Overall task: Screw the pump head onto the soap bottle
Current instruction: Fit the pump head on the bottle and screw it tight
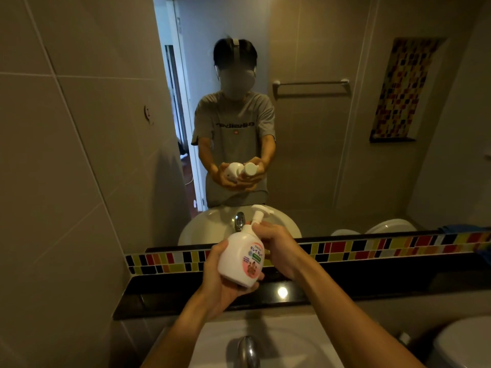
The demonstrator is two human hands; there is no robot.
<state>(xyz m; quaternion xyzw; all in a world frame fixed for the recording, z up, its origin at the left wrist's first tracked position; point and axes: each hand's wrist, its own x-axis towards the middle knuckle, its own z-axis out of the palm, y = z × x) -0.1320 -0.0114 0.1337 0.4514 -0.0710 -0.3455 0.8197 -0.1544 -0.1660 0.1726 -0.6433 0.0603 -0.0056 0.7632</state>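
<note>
Soap bottle [240, 258] is held in the air above the sink [265, 338], over the tap [248, 350] and in front of the dark shelf [345, 280]. The left hand [221, 278] is wrapped around its base, tilting it away. The right hand [276, 248] is closed around the neck, where the pump head [259, 215] sits, spout pointing toward the mirror [318, 115].

With the bottle tilted, the collar may well bite crooked and jam if it is turned before it sits square; a loose hold could drop the bottle into the sink. The bottle is opaque, so how much soap it holds cannot be told. The sink looks dry and holds nothing.
</note>
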